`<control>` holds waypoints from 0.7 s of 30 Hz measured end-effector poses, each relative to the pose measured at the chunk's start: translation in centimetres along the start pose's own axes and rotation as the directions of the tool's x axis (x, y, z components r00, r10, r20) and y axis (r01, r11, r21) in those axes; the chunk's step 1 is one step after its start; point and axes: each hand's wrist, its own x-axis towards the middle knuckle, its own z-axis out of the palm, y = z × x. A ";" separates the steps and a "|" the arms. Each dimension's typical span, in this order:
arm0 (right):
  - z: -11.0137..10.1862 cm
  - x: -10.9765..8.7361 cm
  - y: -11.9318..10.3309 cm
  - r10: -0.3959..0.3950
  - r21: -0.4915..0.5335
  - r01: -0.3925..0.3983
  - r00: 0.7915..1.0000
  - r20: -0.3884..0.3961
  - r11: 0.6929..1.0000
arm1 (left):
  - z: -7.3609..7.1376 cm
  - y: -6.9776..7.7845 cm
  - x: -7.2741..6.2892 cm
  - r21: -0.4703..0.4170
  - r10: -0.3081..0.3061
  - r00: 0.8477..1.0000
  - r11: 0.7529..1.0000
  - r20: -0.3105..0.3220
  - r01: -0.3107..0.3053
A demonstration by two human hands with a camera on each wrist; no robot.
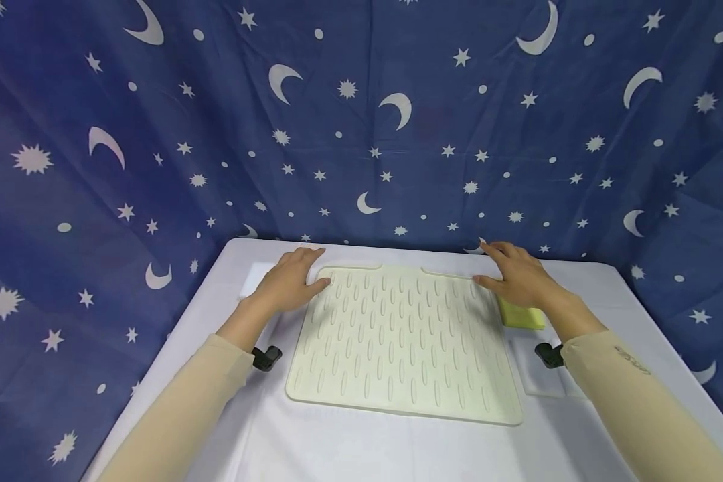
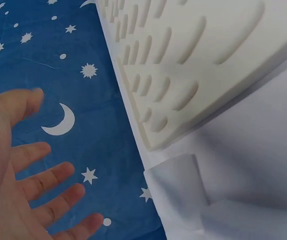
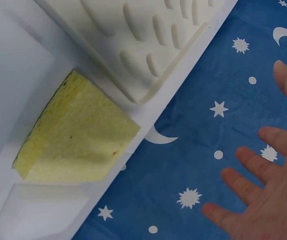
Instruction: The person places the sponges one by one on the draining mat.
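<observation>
A cream draining mat (image 1: 406, 335) with rows of raised oval ridges lies flat on the white-covered table. Over its far left corner, my left hand (image 1: 289, 284) is spread, thumb pointing inward. My right hand (image 1: 515, 274) hovers likewise above the far right corner, close to a yellow sponge (image 1: 521, 316). Both wrist views show the fingers apart and nothing in either palm: the left hand (image 2: 33, 185) and the right hand (image 3: 268, 185) appear against the blue curtain. The sponge (image 3: 78, 135) sits right beside the mat's corner (image 3: 133, 65).
White flat pieces (image 1: 533, 365) lie right of the mat, below the sponge. Another white piece (image 2: 176, 185) is beside the mat's left corner. A blue curtain (image 1: 361, 134) with moons and stars hangs behind the table's far edge and along both sides.
</observation>
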 end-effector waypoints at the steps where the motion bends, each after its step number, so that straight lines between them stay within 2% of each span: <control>1: 0.0 -0.1 0.1 -0.002 0.002 0.002 1.000 0.000 1.000 | 0.1 -0.1 -0.2 -0.009 -0.004 1.000 1.000 -0.008 0.004; 6: -0.2 -0.5 0.4 -0.003 0.011 0.003 1.000 0.005 1.000 | 0.7 -0.4 -1.1 -0.044 -0.017 0.999 0.999 -0.038 0.015; 12: 0.1 -0.8 0.8 0.005 0.010 -0.005 1.000 -0.011 1.000 | 1.6 -0.7 -1.7 -0.081 -0.043 0.998 0.996 -0.046 0.039; 21: 0.6 -1.0 1.8 0.031 0.011 -0.031 0.999 0.026 0.999 | 2.6 -0.8 -2.8 -0.127 -0.068 0.996 0.990 -0.053 0.060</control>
